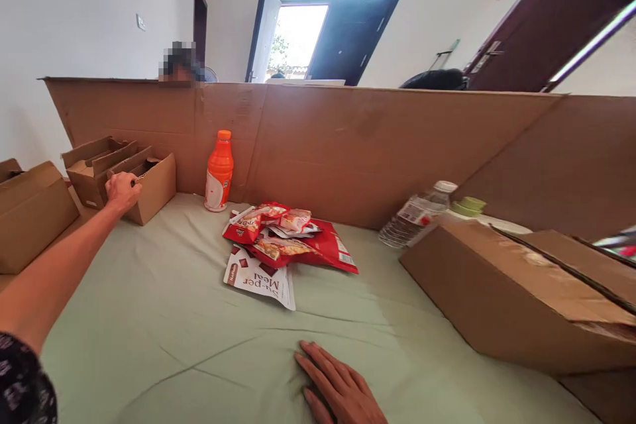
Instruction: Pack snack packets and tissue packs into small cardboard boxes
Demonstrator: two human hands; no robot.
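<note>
My left hand (pixel 123 191) is stretched out to the far left, its fingers closed at the near edge of an open cardboard box (pixel 158 191). A small dark piece and something thin and chain-like show at its fingertips, too small to name. My right hand (pixel 342 387) lies flat on the green cloth (pixel 199 344) near the front, fingers extended and holding nothing. Beyond it sits a pile of red snack packets (pixel 322 248), with a white "Su-per Meal" pouch (pixel 261 278) at its near side. An orange-and-white bottle (pixel 219 175) stands upright between the pile and the box.
More cardboard boxes (pixel 34 212) stand at the left edge. On the right are a large cardboard box (pixel 477 285), a tilted clear plastic bottle (pixel 417 215) and a green round item (pixel 468 205). A tall cardboard panel (pixel 348 152) closes the back; a person's head shows behind it.
</note>
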